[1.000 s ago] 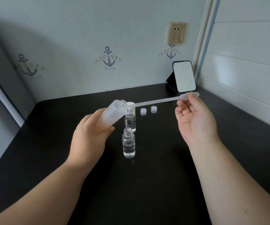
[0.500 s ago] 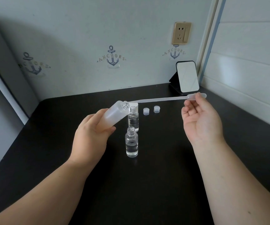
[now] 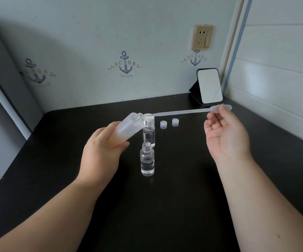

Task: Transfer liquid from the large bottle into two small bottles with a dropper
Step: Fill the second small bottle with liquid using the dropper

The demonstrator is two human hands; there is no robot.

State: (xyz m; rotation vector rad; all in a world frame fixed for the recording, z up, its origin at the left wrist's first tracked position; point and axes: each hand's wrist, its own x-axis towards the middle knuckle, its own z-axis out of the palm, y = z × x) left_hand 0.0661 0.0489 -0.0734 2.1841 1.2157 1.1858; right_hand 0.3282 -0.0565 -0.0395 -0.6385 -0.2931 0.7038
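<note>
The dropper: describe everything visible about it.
The dropper is a long, thin pipette of translucent, whitish plastic with a slim stem and a wider bulb at one end. It is held in the air, nearly level, across the black table. The right hand pinches the bulb; the narrow tip sits at the open mouth of the tilted large bottle, gripped by the left hand. Liquid inside cannot be made out.

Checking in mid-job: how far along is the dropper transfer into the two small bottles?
Done: both small bottles, near and far, stand uncapped and partly filled, their two caps set aside on the table.

In hand: the left hand holds the large bottle tilted; the right hand pinches the dropper bulb, tip at the mouth.

Left: further transfers if needed, then likely recapping.
</note>
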